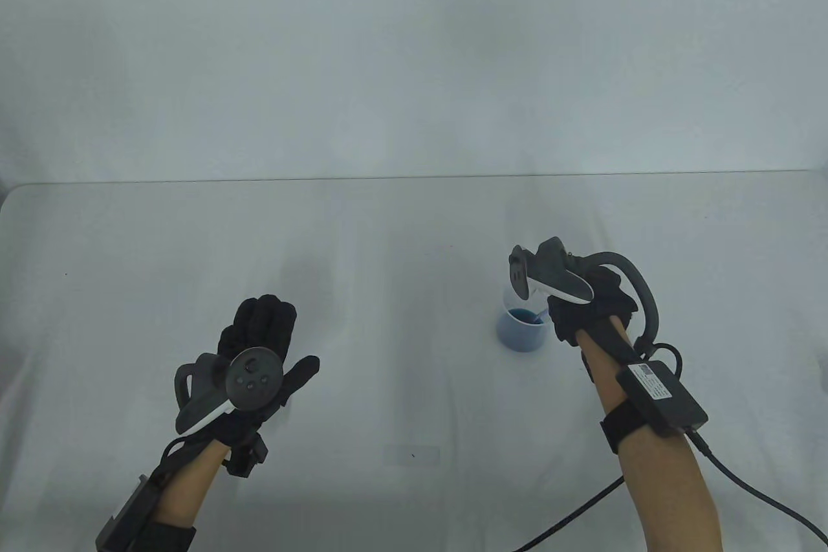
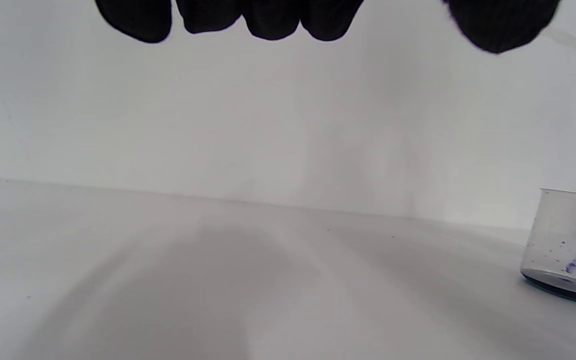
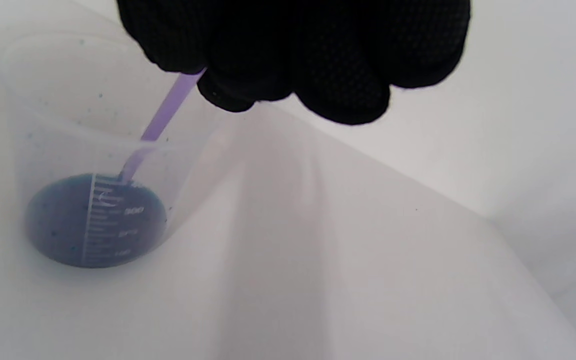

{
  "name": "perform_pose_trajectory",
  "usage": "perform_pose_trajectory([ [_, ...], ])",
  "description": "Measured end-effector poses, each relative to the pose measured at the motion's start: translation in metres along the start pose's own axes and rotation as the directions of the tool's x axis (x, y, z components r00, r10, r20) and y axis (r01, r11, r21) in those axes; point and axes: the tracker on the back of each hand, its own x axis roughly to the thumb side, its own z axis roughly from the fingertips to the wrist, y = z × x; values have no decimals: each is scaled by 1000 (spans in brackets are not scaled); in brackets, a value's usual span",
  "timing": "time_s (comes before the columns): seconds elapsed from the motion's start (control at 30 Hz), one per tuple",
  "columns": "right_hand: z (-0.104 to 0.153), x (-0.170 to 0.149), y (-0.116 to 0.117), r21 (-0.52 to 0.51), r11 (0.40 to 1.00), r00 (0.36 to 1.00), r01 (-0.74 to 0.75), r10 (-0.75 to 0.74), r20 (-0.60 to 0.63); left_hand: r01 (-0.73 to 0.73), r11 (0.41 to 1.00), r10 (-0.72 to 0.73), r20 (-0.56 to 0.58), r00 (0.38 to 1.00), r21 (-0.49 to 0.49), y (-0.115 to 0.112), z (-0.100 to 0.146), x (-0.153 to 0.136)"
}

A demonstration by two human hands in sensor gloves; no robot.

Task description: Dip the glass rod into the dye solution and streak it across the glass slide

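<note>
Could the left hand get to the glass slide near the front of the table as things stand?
Probably yes. The left hand is holding nothing, and the glass slide lies flat on bare table to its right. The right hand is occupied at the cup.

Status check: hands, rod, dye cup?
Right hand grips rod, tip down in dye cup. Left hand free, holding nothing. Slide flat on table, untouched. Nothing in the way.

The right hand [image 1: 585,303] is over a cup [image 1: 522,329] of blue dye; the left hand [image 1: 255,351] hovers well apart, fingers spread; a slide [image 1: 412,454] lies between.
</note>
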Motion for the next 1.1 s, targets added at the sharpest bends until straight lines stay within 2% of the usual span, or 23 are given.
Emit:
perform_pose_trajectory([
  [0.17, 23, -27, -23, -80, 995, 998, 52, -54, -19, 23, 998, -17, 114, 993, -54, -8, -1, 29],
  [0.27, 43, -43, -36, -144, 986, 996, 88, -91, -18, 74, 991, -51, 201, 978, -108, -21, -2, 53],
  [0.5, 90, -61, -51, -248, 937, 968, 247, -229, 99, 120, 969, -46, 319, 947, -216, -60, -1, 86],
  [0.7, 121, -42, -36, -236, 887, 899, 398, -325, 293, 205, 933, -83, 378, 922, -295, -87, 4, 100],
  [0.9, 132, -7, -10, -164, 893, 850, 420, -323, 417, 247, 912, -99, 406, 908, -329, -102, 10, 104],
  [1.1, 134, 29, 12, -88, 922, 818, 378, -288, 498, 264, 914, -126, 404, 906, -307, -109, 12, 107],
])
